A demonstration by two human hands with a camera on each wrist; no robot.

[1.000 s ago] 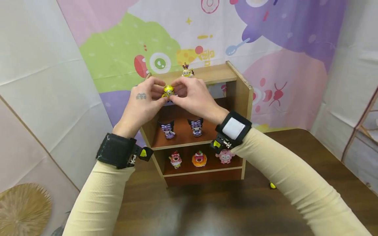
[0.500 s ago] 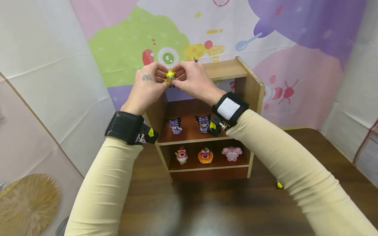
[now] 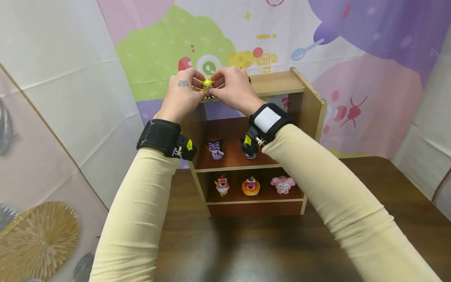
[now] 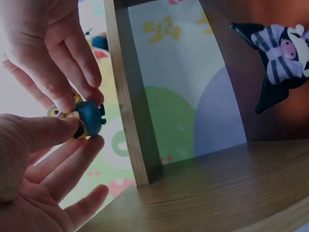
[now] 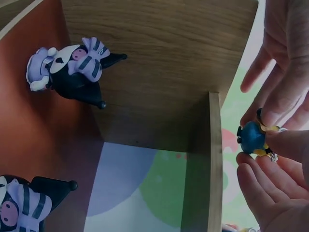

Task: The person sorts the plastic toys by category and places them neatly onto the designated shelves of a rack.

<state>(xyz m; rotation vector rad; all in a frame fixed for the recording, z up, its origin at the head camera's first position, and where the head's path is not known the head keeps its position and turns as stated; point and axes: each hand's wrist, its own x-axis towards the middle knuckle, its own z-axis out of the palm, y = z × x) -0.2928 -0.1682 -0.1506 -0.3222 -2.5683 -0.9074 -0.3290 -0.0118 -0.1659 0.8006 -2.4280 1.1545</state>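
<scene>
Both hands pinch a small yellow minion figurine [image 3: 207, 84] between thumbs and fingers, near the top board [image 3: 275, 83] of a wooden shelf unit. My left hand [image 3: 182, 94] grips its left side and my right hand [image 3: 235, 89] its right. In the left wrist view the figurine's blue overalls [image 4: 90, 118] and small black feet point toward the board's edge. The right wrist view shows the blue lower body [image 5: 252, 137] between the fingertips, a gap apart from the board edge [image 5: 215, 159]. A second figurine on top is mostly hidden behind my right hand.
Two black-and-purple figurines stand on the middle shelf, one at left [image 3: 215, 150] and one partly covered by the right wrist strap. Below them are a red-hatted pink bear [image 3: 222, 185], a bear in an orange ring [image 3: 250, 186] and a pink figurine [image 3: 283, 184]. A printed curtain [image 3: 356, 74] hangs behind.
Both hands have risen with the minion figurine to the height of the top board. The head view has shifted, so the shelf appears further right; the right hand now hides most of the other top figurine.
</scene>
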